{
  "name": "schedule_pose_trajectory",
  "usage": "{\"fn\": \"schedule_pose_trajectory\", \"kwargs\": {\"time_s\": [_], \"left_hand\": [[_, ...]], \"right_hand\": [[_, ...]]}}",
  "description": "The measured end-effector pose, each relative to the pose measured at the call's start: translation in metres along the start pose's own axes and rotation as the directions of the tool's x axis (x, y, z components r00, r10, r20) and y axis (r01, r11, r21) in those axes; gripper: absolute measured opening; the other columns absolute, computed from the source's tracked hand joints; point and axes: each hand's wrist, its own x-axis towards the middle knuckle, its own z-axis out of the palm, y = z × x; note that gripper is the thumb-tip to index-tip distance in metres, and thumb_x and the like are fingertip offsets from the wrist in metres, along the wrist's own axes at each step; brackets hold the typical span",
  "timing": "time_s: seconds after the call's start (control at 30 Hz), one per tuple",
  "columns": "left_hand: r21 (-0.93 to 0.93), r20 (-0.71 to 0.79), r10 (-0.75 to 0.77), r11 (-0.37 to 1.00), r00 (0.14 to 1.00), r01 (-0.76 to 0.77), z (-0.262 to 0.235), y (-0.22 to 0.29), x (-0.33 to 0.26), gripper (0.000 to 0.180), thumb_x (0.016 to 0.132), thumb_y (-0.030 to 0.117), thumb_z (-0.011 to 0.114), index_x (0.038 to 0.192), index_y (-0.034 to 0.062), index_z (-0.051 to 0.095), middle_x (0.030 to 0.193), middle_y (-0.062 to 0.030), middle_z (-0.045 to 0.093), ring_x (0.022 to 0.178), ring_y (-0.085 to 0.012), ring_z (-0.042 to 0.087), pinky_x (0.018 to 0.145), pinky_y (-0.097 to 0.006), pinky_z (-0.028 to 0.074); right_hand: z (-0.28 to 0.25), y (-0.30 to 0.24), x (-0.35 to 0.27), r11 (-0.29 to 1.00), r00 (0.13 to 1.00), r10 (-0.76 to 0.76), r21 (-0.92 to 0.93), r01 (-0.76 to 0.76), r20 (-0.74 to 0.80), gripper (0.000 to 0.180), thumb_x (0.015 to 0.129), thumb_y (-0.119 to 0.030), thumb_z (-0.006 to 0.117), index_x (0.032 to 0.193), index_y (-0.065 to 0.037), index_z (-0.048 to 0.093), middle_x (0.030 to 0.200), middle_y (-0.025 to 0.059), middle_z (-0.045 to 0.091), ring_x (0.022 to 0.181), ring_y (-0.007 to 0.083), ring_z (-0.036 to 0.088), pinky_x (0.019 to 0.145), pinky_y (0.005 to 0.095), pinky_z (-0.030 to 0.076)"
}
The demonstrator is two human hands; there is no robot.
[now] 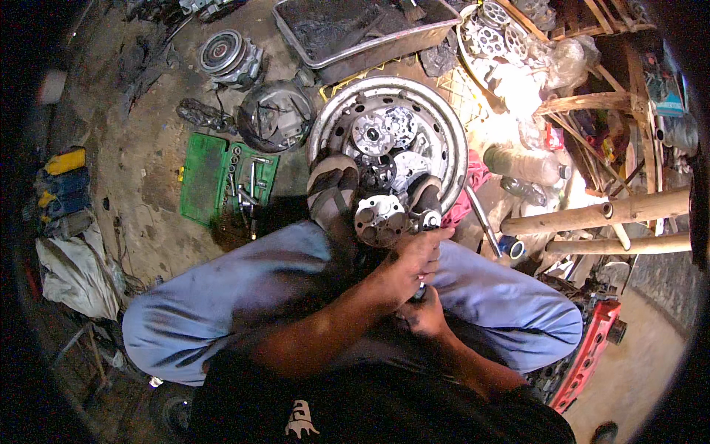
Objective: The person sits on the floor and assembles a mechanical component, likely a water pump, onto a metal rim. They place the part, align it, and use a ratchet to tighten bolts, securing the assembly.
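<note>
Head view, looking straight down, shows me a person sitting low on a dirty workshop floor with knees spread in pale blue trousers [244,296], so the work sits between the legs. Both feet in worn sandals [333,185] are pushed against the rim of a shallow round steel basin [451,133]; I judge that keeps the basin of loose parts from sliding and in easy reach.

A round silver metal hub with holes around its face [379,220] sits just in front of the knees, at the near edge of the basin, between the two feet. My left hand [416,255] lies over its right side, fingers curled closed around a small metal fitting beside it, apparently steadying the piece. My right hand [424,311] is lower, fisted around a dark tool handle that I can barely see; what the tool is, I cannot tell.

An open green plastic socket case [222,181] lies to the left, lid flat, sockets exposed and close to hand. A grey rectangular tray holding dark liquid [362,33] stands beyond the basin. Two pale wooden poles [606,214] lie to the right.
</note>
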Motion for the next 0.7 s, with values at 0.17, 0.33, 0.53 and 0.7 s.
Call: {"fn": "schedule_pose_trajectory", "kwargs": {"time_s": [0.17,0.33,0.53,0.7], "left_hand": [[0.039,-0.106,-0.009,0.999,0.994,0.013,0.004,-0.002,0.005,0.032,0.090,0.033,0.071,0.077,0.0197,0.044,0.054,0.0099,0.031,0.038,-0.0050,0.024,0.034,-0.026,0.017],[-0.003,-0.183,-0.017,1.000,0.983,0.016,0.013,0.000,-0.001,0.023,0.087,0.024,0.071,0.077,0.0170,0.052,0.053,0.0080,0.036,0.040,-0.0053,0.029,0.036,-0.026,0.021],[-0.077,-0.056,0.028,0.997,0.998,-0.033,0.010,0.006,-0.003,0.023,0.092,0.023,0.067,0.078,0.0167,0.050,0.053,0.0086,0.035,0.038,-0.0052,0.028,0.034,-0.025,0.021],[-0.049,-0.026,0.015,0.999,1.000,-0.016,0.012,0.016,-0.003,0.028,0.095,0.029,0.066,0.080,0.0187,0.044,0.053,0.0102,0.029,0.036,-0.0054,0.025,0.033,-0.025,0.020]], "right_hand": [[0.004,-0.047,-0.009,0.992,1.000,-0.015,-0.124,0.017,0.023,0.061,0.077,-0.013,0.079,0.123,0.002,0.044,0.105,0.0117,0.065,0.095,0.0257,0.065,0.086,0.0386,0.053],[0.007,-0.018,-0.014,0.989,0.977,-0.109,-0.122,0.088,-0.186,0.042,0.077,-0.010,0.077,0.111,0.000,0.056,0.101,0.0086,0.066,0.090,0.0250,0.065,0.082,0.0381,0.053],[0.008,-0.072,-0.014,0.997,0.991,-0.071,-0.040,0.066,-0.118,0.020,0.077,-0.008,0.075,0.094,-0.003,0.064,0.091,0.0060,0.068,0.088,0.0219,0.065,0.081,0.0379,0.052],[-0.002,-0.057,-0.006,0.897,0.976,-0.219,-0.391,0.206,0.012,0.019,0.083,-0.012,0.072,0.098,-0.003,0.063,0.095,0.0080,0.068,0.092,0.0200,0.063,0.081,0.0381,0.049]]}}
